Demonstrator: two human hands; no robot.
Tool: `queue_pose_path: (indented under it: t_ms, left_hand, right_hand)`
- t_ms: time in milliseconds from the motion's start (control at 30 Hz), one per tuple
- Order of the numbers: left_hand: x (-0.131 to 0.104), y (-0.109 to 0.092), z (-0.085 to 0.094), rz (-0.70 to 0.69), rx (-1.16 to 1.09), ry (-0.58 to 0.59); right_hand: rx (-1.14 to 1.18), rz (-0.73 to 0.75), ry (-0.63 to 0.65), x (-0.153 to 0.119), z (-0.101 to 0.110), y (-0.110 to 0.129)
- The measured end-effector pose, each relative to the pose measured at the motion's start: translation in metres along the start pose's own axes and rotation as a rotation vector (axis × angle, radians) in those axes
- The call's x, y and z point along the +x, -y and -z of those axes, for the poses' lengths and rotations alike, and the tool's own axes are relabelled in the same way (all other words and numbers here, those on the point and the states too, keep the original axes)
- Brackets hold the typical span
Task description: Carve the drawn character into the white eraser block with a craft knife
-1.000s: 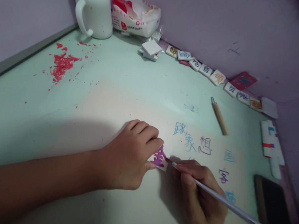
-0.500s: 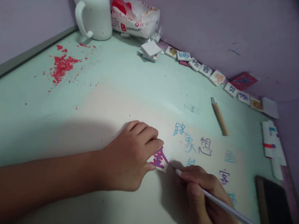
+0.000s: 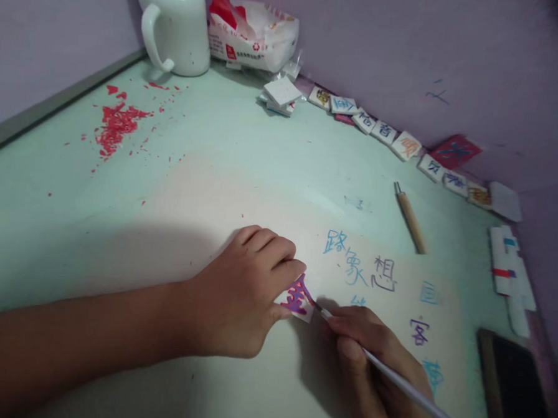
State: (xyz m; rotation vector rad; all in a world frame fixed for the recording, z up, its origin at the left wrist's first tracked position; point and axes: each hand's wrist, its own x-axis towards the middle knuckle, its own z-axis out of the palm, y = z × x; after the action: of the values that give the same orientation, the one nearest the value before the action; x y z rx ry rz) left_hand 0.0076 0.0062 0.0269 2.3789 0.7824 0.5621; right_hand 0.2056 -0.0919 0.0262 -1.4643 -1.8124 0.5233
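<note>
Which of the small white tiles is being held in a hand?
The tile bearing the purple-and-red character, gripped by the left hand; the right hand points a slim tool at it. The other tiles lie farther off, untouched.

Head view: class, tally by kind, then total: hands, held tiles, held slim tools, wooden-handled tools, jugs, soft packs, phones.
Hands: 2, left hand and right hand
Held tile: 1
Held slim tool: 1
Wooden-handled tool: 1
Jug: 1
Soft pack: 1
Phone: 1
Total: 8
</note>
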Motion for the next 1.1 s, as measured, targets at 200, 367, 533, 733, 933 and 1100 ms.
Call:
queue_pose_path:
  t_ms: [200,367,533,733,933,1100]
  left_hand:
    - [-0.0008,0.0000,-0.0001,-0.002,-0.012,-0.004]
    - [-0.0004,0.0000,-0.0001,-0.004,-0.011,-0.006]
    - [0.0000,-0.0003,-0.0004,-0.004,0.009,-0.005]
    - [-0.0005,-0.0004,0.0003,-0.004,0.016,-0.009]
    - [-0.0008,-0.0007,0.0007,0.002,0.004,0.007]
    - [-0.0004,-0.0008,-0.0001,0.007,0.012,0.004]
  right_hand:
    - [0.006,-0.007,-0.006,0.0034,-0.0002,0.0029]
    - [0.038,-0.050,0.059,-0.0014,0.0049,0.0012]
    - [0.063,-0.051,0.070,-0.0017,0.0077,-0.0003]
    - [0.038,-0.014,0.040,-0.0001,0.0023,-0.0012]
    - [0.037,-0.011,0.044,-0.0004,0.0025,0.0001]
    - [0.096,-0.077,0.050,0.0001,0.0058,0.0004]
